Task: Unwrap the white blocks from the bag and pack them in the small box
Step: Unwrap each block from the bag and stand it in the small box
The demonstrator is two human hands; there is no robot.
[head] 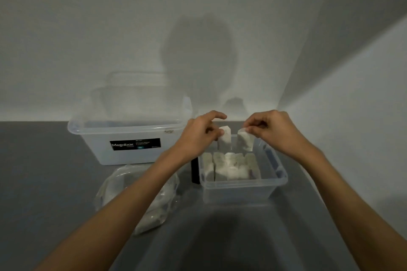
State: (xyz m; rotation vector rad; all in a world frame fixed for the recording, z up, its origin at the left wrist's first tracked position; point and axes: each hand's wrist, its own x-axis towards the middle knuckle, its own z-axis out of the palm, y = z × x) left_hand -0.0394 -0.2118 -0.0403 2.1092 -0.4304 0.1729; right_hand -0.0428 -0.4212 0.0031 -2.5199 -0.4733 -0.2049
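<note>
Operator: Grey worktop, white walls meeting behind its right rear corner. Where does the stock stand?

Technician: The small box sits right of centre. A row of white blocks stands on end inside it, side by side to save room. The bag lies left of it toward the front edge, under the left forearm, within reach. A large box stands at the rear left.

Operator: State of the hands?

Technician: The left hand pinches one upright block. The right hand pinches a second white piece; block or wrapper cannot be told. Both hands are apart, over the small box's far side, probably so a freed block goes straight in.
</note>
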